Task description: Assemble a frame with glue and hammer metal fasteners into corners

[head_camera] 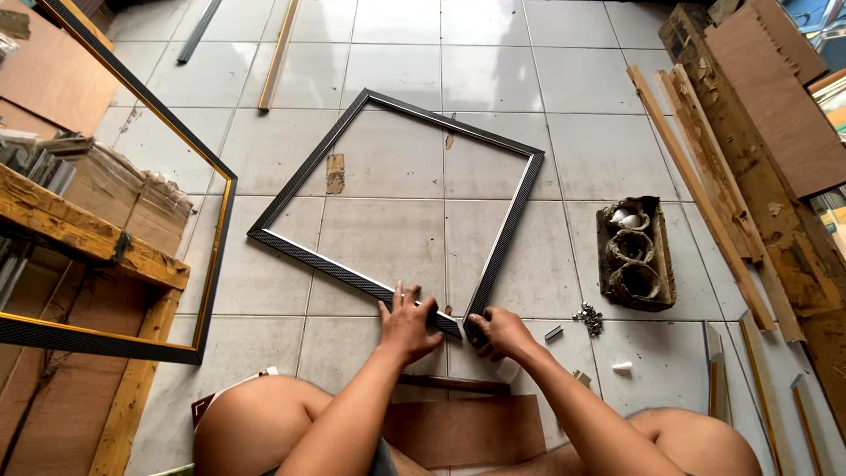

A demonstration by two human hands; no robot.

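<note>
A dark square picture frame (300, 181) lies flat on the tiled floor, turned like a diamond with one corner toward me. My left hand (407, 323) presses down on the near left rail just beside that corner. My right hand (499, 333) grips the corner itself, where the two rails meet. A dark wooden handle (458, 384) lies on the floor just below my hands, between my arms.
A large frame with a gold inner edge (216, 264) leans at the left over a wooden bench (88, 234). A dark holder with tape rolls (634, 254), a pile of small metal fasteners (589, 317), wooden strips (705, 189) and a brown board (471, 430) lie around.
</note>
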